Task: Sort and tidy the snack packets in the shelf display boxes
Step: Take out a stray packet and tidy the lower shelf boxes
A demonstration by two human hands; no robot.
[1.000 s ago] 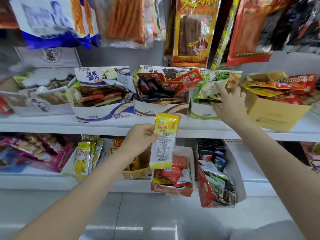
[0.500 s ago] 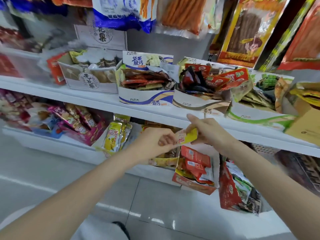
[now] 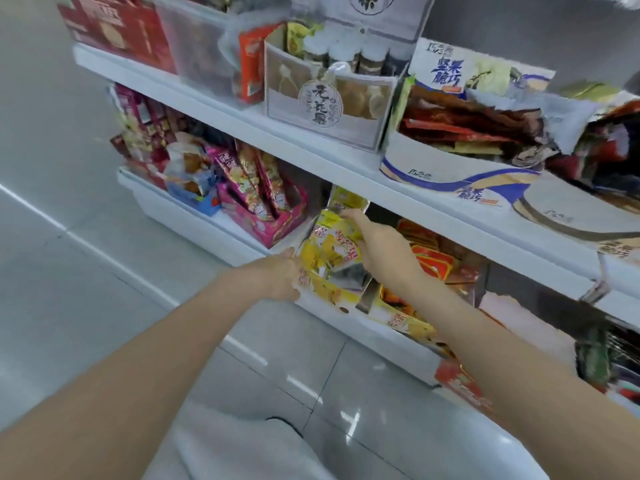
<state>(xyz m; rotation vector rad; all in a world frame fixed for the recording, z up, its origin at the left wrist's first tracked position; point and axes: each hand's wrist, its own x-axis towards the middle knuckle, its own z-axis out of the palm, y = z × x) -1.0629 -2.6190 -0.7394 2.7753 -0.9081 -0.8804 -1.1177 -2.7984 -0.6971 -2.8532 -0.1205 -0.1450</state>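
A yellow display box (image 3: 332,292) with yellow snack packets (image 3: 334,244) stands on the lower shelf, under the edge of the upper shelf. My left hand (image 3: 277,277) grips the box's front left corner. My right hand (image 3: 375,245) reaches into the box from the right, its fingers pressed on the yellow packets near their tops. Whether it still pinches the single yellow packet is hidden among the others. An orange and red packet box (image 3: 433,263) sits just right of my right wrist.
A pink box of red packets (image 3: 266,216) stands left of the yellow box. The upper shelf (image 3: 311,150) carries a grey box (image 3: 322,105), a blue and white box (image 3: 460,174) and a red carton (image 3: 117,26). Grey tiled floor (image 3: 69,254) lies at the left.
My view swung left and down. Both hands moved down from the shelf edge with the yellow packet to the yellow box; the left hand let go of the packet and took the box's corner.
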